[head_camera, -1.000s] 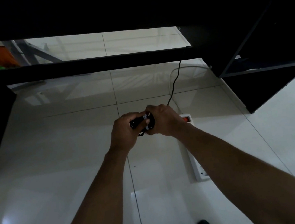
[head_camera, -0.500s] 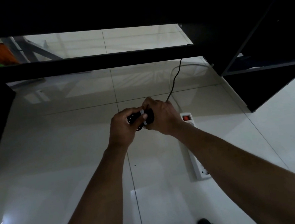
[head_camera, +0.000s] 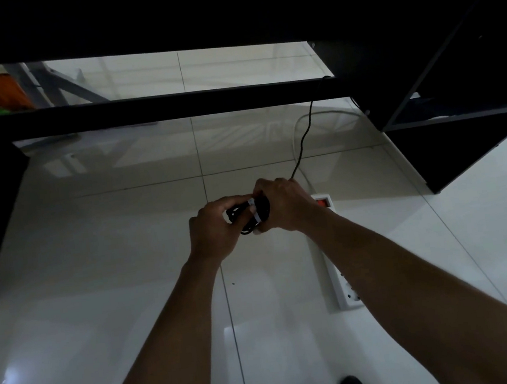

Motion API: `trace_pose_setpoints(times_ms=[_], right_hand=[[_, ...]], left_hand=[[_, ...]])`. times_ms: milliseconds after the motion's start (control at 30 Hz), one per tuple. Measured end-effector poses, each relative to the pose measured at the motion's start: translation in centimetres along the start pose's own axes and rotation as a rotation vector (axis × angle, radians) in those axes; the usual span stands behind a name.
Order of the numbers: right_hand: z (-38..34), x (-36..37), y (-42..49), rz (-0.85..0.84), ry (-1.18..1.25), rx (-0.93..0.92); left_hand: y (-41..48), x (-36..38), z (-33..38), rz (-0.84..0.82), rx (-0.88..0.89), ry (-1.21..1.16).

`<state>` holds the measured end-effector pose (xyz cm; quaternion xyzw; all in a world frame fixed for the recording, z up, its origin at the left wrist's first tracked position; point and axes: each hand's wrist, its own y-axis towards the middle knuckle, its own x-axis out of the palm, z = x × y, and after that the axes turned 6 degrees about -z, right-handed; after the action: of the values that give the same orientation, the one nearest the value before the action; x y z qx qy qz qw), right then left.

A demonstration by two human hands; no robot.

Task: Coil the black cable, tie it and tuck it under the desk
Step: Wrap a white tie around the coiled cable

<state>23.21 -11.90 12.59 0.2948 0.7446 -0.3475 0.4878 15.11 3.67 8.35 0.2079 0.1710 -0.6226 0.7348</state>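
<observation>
**Q:** Where is the black cable?
**A:** The black cable (head_camera: 264, 210) is bunched into a small coil. It is held above the white tiled floor (head_camera: 119, 245) at the centre of the view, between both hands. One free run leaves the coil on its far right side. It rises to the dark crossbar (head_camera: 157, 108) of the desk (head_camera: 224, 5).

**Q:** What is the state of the left hand?
**A:** The left hand (head_camera: 215, 227) grips the left end of the coil, with its fingers curled round the loops.

**Q:** And the right hand?
**A:** The right hand (head_camera: 282, 204) grips the right end, with its fingers wrapped over the bundle.

**Q:** Where is the tie?
**A:** A white tie (head_camera: 255, 215) crosses the coil at its middle, between the two hands. It appears to wrap the bundle. In this dim light it is not possible to tell whether it is fastened.

**Q:** What else is nearby?
**A:** A white power strip (head_camera: 345, 288) lies on the floor just right of the hands, partly under the right forearm. Its red switch (head_camera: 321, 203) is at the far end. A white cord (head_camera: 295, 136) curves on the floor beside the black run. A black shelf unit (head_camera: 461, 143) stands at the far right.
</observation>
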Motion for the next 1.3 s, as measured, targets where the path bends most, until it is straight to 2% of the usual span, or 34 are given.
trace_pose_setpoints(times_ms=[233, 400, 667, 767, 833, 933, 1133, 1300], right_hand=[[-0.4, -0.3, -0.2, -0.012, 0.08, 0.009], [-0.5, -0.3, -0.1, 0.033, -0.034, -0.004], [-0.8, -0.4, -0.3, 0.109, -0.064, -0.05], [-0.4, -0.4, -0.6, 0.059, -0.135, -0.071], [-0.1, -0.2, -0.9, -0.031, -0.185, -0.072], [0.4, 0.1, -0.9, -0.099, -0.127, -0.099], [0.8, -0.5, -1.2, 0.074, 0.058, -0.299], [0.6, -1.2, -1.4, 0.177, 0.099, -0.317]], left_hand=[[-0.4, 0.1, 0.5, 0.071, 0.047, 0.031], [-0.2, 0.2, 0.7, 0.076, 0.02, 0.026], [-0.5, 0.2, 1.4, 0.142, -0.011, 0.092], [-0.8, 0.3, 1.4, 0.127, 0.01, 0.162], [-1.0, 0.6, 1.1, 0.101, 0.018, 0.287], [-1.4, 0.9, 0.9, 0.137, 0.07, 0.413], [-0.4, 0.1, 2.0, 0.27, 0.086, 0.387], [0.0, -0.3, 2.3, 0.308, 0.081, 0.36]])
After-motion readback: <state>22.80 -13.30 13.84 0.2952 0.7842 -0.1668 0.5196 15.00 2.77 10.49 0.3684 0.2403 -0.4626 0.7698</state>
